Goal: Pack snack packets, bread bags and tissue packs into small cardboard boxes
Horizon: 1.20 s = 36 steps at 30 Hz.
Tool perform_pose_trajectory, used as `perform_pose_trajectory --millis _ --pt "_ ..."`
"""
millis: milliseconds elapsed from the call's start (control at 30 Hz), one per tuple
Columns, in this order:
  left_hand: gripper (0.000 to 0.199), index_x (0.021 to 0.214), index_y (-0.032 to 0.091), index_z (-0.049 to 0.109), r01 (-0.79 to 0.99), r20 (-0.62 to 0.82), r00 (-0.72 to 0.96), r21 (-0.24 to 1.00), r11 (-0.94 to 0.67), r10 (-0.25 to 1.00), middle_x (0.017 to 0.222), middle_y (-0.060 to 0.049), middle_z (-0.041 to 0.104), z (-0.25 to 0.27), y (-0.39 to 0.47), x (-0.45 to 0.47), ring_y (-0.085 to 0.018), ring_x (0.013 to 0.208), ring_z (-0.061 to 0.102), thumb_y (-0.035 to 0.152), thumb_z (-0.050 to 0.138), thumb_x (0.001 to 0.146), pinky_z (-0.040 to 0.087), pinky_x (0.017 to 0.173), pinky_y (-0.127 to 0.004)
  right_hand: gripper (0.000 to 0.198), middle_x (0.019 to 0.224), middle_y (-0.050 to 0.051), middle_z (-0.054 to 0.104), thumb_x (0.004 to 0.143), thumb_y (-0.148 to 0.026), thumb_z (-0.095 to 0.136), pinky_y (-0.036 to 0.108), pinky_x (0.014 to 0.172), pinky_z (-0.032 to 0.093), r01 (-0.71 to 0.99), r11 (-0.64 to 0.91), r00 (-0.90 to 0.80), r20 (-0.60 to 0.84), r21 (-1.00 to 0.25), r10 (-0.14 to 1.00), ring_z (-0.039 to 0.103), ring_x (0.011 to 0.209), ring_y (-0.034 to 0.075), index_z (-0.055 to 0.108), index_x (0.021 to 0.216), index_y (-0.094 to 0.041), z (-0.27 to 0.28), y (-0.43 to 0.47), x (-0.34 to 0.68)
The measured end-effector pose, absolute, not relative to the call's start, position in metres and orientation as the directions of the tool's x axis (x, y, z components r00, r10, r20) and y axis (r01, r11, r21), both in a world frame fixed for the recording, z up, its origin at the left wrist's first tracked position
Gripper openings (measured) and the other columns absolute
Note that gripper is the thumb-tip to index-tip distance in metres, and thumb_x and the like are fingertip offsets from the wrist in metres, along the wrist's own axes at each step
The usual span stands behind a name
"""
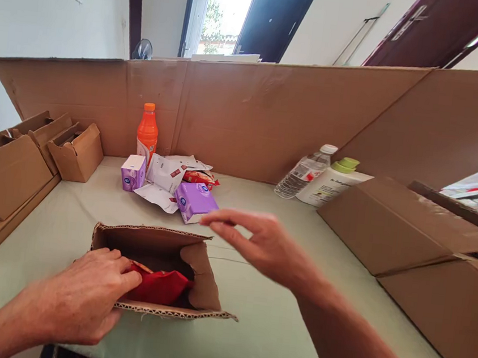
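Observation:
An open cardboard box (210,290) stands on the table in front of me, with a red packet (163,288) inside it. My left hand (94,289) grips the box's near left side, its fingers over the wall and against the packet, thumb outside. Beyond the box, my right hand (254,235) hovers with fingers stretched out and nothing visible in it. Its fingertips are by the corner of a purple tissue pack (197,199); whether they touch it I cannot tell. White printed sachets (165,174), a red snack packet (198,178) and a smaller purple pack (132,173) lie around there.
An orange drink bottle (147,129) stands at the back. A clear water bottle (306,172) and a white bottle with a green cap (332,183) lean at the back right. Cardboard boxes (8,177) line the left, more boxes (387,229) the right. A cardboard wall (263,113) closes the back.

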<state>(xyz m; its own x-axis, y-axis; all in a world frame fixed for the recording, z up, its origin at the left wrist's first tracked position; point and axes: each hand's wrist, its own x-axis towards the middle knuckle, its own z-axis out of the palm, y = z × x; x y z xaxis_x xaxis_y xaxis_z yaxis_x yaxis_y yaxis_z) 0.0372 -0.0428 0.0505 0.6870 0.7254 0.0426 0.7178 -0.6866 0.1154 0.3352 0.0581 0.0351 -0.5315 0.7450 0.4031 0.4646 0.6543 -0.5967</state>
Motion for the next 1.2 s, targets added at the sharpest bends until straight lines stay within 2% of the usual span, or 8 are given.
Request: perform_pose_trajectory --millis 133,367,567,700,833,933,1067,1200 --pt "0.048 0.117 0.025 0.069 0.746 0.023 0.657 0.124 -0.654 0.754 0.132 -0.016 0.069 0.060 -0.044 0.039 -0.037 0.115 0.069 0.017 0.073 0.070 0.060 0.091 -0.050 0.027 0.109 0.005 0.078 0.096 -0.027 0.053 0.032 0.085 0.055 0.724 0.449 -0.345 0.290 -0.523 0.893 0.072 0.094 0.021 0.076 0.109 -0.020 0.011 0.133 0.333" --pt "0.066 0.128 0.027 0.068 0.918 -0.516 0.396 0.192 -0.348 0.759 0.151 -0.011 0.056 0.083 -0.041 0.058 -0.038 0.142 0.050 0.006 0.062 0.066 0.042 0.117 -0.058 0.048 0.135 0.021 0.066 0.084 -0.020 0.066 0.046 0.107 0.042 0.839 0.308 -0.196 0.277 -0.449 0.940 0.056 0.129 0.035 0.062 0.132 -0.011 -0.009 0.252 0.263" --pt "0.051 0.114 0.028 0.068 0.869 -0.401 0.496 0.231 -0.438 0.771 0.127 -0.005 0.068 0.068 -0.047 0.053 -0.028 0.118 0.064 0.001 0.055 0.073 0.053 0.103 -0.045 0.032 0.106 0.012 0.076 0.071 -0.009 0.072 0.039 0.094 0.048 0.823 0.264 -0.211 0.160 -0.504 0.964 0.067 0.109 0.030 0.073 0.102 -0.015 -0.006 0.280 0.229" --pt "0.046 0.113 0.024 0.066 0.846 -0.365 0.533 0.214 -0.488 0.764 0.129 -0.008 0.067 0.058 -0.050 0.049 -0.029 0.119 0.062 0.001 0.054 0.074 0.052 0.102 -0.048 0.017 0.099 0.007 0.076 0.083 -0.011 0.061 0.030 0.083 0.051 0.779 0.284 -0.216 0.186 -0.559 0.958 0.069 0.099 0.024 0.072 0.095 -0.015 0.013 0.249 0.255" --pt "0.046 0.116 0.018 0.065 0.824 -0.345 0.566 0.217 -0.523 0.749 0.130 -0.013 0.066 0.052 -0.051 0.047 -0.033 0.122 0.060 0.002 0.055 0.074 0.050 0.106 -0.052 0.009 0.086 0.003 0.072 0.089 -0.021 0.063 0.029 0.068 0.054 0.403 0.457 -0.083 0.465 -0.793 0.881 0.068 0.072 0.015 0.066 0.096 -0.016 0.046 0.171 0.307" --pt "0.044 0.114 0.016 0.065 0.819 -0.294 0.574 0.235 -0.524 0.765 0.129 -0.015 0.066 0.048 -0.052 0.047 -0.035 0.120 0.061 0.005 0.059 0.072 0.053 0.101 -0.053 0.008 0.076 0.000 0.070 0.086 -0.025 0.072 0.028 0.059 0.052 0.350 0.594 0.001 0.635 -0.724 0.773 0.066 0.065 0.014 0.065 0.089 -0.023 0.066 0.094 0.337" --pt "0.041 0.111 0.015 0.066 0.819 -0.240 0.574 0.186 -0.543 0.783 0.123 -0.016 0.068 0.042 -0.056 0.048 -0.036 0.116 0.063 0.008 0.063 0.071 0.053 0.100 -0.055 0.007 0.077 -0.003 0.073 0.095 -0.025 0.064 0.024 0.053 0.049 0.491 0.742 -0.329 0.692 -0.456 0.642 0.065 0.059 0.012 0.067 0.091 -0.030 0.063 0.020 0.335" --pt "0.040 0.109 0.014 0.066 0.841 -0.186 0.540 0.147 -0.520 0.821 0.117 -0.016 0.068 0.039 -0.065 0.048 -0.037 0.110 0.064 0.009 0.065 0.070 0.054 0.098 -0.057 0.032 0.088 0.002 0.078 0.089 -0.003 0.048 0.026 0.063 0.052 0.536 0.777 -0.721 0.300 -0.330 0.625 0.073 0.073 0.018 0.068 0.104 -0.023 0.037 0.011 0.296"
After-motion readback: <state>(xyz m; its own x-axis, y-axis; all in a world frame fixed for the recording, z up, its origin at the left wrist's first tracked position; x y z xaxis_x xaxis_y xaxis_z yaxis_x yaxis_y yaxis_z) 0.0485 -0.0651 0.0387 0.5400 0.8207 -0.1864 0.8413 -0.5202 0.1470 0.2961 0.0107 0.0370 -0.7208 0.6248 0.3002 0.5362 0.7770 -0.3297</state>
